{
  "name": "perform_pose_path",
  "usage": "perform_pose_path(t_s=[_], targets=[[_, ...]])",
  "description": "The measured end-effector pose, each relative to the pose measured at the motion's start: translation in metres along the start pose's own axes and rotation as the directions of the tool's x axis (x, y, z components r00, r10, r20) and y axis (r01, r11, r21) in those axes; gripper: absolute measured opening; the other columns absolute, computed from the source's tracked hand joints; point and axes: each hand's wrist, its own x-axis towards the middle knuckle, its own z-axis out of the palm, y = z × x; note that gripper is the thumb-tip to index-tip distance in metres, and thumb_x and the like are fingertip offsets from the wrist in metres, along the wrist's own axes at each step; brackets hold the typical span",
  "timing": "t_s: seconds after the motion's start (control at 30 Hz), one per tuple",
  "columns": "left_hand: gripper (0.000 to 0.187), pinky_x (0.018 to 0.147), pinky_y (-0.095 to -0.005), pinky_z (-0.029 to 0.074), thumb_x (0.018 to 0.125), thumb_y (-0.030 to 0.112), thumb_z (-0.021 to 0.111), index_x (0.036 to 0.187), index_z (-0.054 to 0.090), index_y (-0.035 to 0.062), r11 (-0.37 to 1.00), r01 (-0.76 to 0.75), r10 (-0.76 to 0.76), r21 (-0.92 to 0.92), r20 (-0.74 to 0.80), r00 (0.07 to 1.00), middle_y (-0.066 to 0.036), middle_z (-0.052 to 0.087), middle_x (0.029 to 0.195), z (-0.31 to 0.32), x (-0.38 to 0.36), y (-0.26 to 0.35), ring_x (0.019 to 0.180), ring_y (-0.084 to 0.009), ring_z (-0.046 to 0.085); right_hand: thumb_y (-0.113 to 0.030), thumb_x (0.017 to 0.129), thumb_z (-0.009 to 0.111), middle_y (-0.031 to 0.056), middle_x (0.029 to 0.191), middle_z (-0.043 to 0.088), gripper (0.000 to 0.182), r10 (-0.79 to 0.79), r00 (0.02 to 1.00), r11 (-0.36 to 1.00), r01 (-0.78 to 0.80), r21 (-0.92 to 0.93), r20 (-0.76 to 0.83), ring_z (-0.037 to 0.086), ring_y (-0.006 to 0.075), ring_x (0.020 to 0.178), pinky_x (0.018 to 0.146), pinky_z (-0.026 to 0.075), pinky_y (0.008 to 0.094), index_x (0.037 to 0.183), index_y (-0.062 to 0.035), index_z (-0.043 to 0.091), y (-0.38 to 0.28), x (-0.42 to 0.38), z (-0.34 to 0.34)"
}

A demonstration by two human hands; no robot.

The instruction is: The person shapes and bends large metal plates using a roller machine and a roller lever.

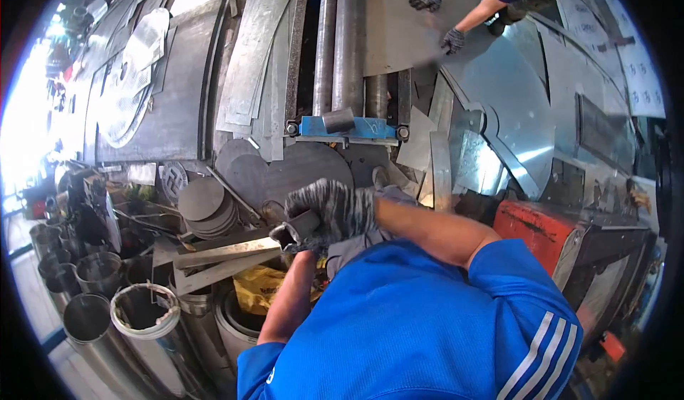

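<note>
My right hand, in a black and grey knitted glove, is closed round the upper side of a short dark metal piece. My left hand, gloved too and mostly hidden, holds the same piece from below. The piece looks bent or hollow, with a bright edge at its left end. Ahead are long steel rollers with a blue end bracket. A small dark curved piece rests on the bracket.
A co-worker's gloved hands are at a large metal sheet over the rollers. Round discs, flat strips and metal cylinders lie or stand at left. A red machine stands at right.
</note>
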Motion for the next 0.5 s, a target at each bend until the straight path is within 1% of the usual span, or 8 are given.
perform_pose_path(t_s=[0.1,0.17,0.23,0.3,0.33,0.4,0.47,0.5], targets=[[0.039,0.101,-0.0366,0.044,0.092,0.02,0.062,0.127,0.057,0.0031,0.962,-0.26,0.243,0.086,0.166,0.956,-0.012,0.061,0.125,0.005,0.042,0.063,0.115,-0.0229,0.057,-0.021,0.069,0.084,0.0104,0.085,0.07,0.034,-0.134,0.991,0.978,0.13,0.162,0.014,0.067,0.0196,0.076,0.067,0.053,0.0338,0.097,-0.0079,0.07,0.011,0.008,-0.039],[0.039,0.1,-0.0365,0.045,0.091,0.02,0.064,0.126,0.058,0.003,0.871,-0.466,0.414,0.156,0.278,0.867,-0.012,0.062,0.124,0.021,0.071,0.106,0.113,-0.0228,0.058,-0.022,0.072,0.085,0.0062,0.082,0.07,0.031,-0.052,0.994,0.921,0.085,0.38,-0.097,0.065,0.0123,0.074,0.064,0.052,0.0305,0.096,-0.0084,0.071,0.022,0.012,-0.067],[0.039,0.098,-0.0364,0.046,0.09,0.021,0.066,0.124,0.06,0.0029,0.744,-0.635,0.536,0.208,0.38,0.754,-0.012,0.063,0.123,0.035,0.092,0.147,0.112,-0.0226,0.059,-0.026,0.078,0.083,0.0031,0.082,0.07,0.027,0.183,0.976,0.954,-0.148,0.262,-0.115,0.064,0.0093,0.075,0.064,0.051,0.0275,0.096,-0.0092,0.072,-0.051,0.014,-0.114],[0.038,0.097,-0.0363,0.047,0.089,0.021,0.068,0.123,0.061,0.0027,0.686,-0.699,0.553,0.202,0.479,0.682,-0.012,0.064,0.121,0.048,0.107,0.174,0.11,-0.0224,0.06,-0.028,0.078,0.081,0.0036,0.082,0.067,0.03,0.244,0.952,0.941,-0.186,0.282,-0.186,0.062,0.0109,0.076,0.067,0.05,0.0301,0.099,-0.0087,0.07,-0.064,0.004,-0.141],[0.038,0.097,-0.0362,0.048,0.089,0.021,0.068,0.122,0.062,0.0027,0.724,-0.667,0.505,0.173,0.527,0.684,-0.012,0.064,0.121,0.051,0.112,0.183,0.11,-0.0224,0.06,-0.029,0.078,0.081,0.0038,0.082,0.066,0.032,0.254,0.94,0.937,-0.181,0.299,-0.229,0.062,0.0117,0.076,0.068,0.05,0.0314,0.1,-0.0084,0.069,-0.069,-0.002,-0.153],[0.038,0.091,-0.0339,0.052,0.086,0.017,0.073,0.12,0.063,0.0025,0.993,-0.12,0.093,-0.003,0.65,0.754,-0.009,0.068,0.112,0.063,0.115,0.194,0.1,-0.02,0.064,-0.031,0.079,0.079,0.0043,0.083,0.063,0.035,0.268,0.904,0.924,-0.143,0.354,-0.334,0.06,0.0133,0.077,0.071,0.048,0.034,0.102,-0.0079,0.067,-0.074,-0.018,-0.175],[0.035,0.079,-0.0303,0.055,0.084,0.017,0.077,0.113,0.065,0.0025,0.981,-0.186,0.172,-0.047,0.639,0.749,-0.005,0.071,0.097,0.085,0.124,0.159,0.087,-0.0153,0.066,-0.034,0.079,0.078,0.0048,0.083,0.061,0.039,0.269,0.851,0.906,-0.065,0.418,-0.451,0.058,0.015,0.077,0.074,0.047,0.0366,0.105,-0.0073,0.065,-0.082,-0.036,-0.196],[0.033,0.079,-0.0336,0.055,0.082,0.017,0.078,0.109,0.066,0.0027,0.962,-0.14,0.245,-0.234,0.51,0.825,-0.009,0.071,0.095,0.1,0.112,0.171,0.088,-0.0207,0.068,-0.035,0.079,0.077,0.0051,0.083,0.06,0.04,0.257,0.824,0.894,-0.005,0.447,-0.504,0.057,0.0158,0.078,0.076,0.047,0.0379,0.106,-0.0071,0.064,-0.09,-0.048,-0.206]])
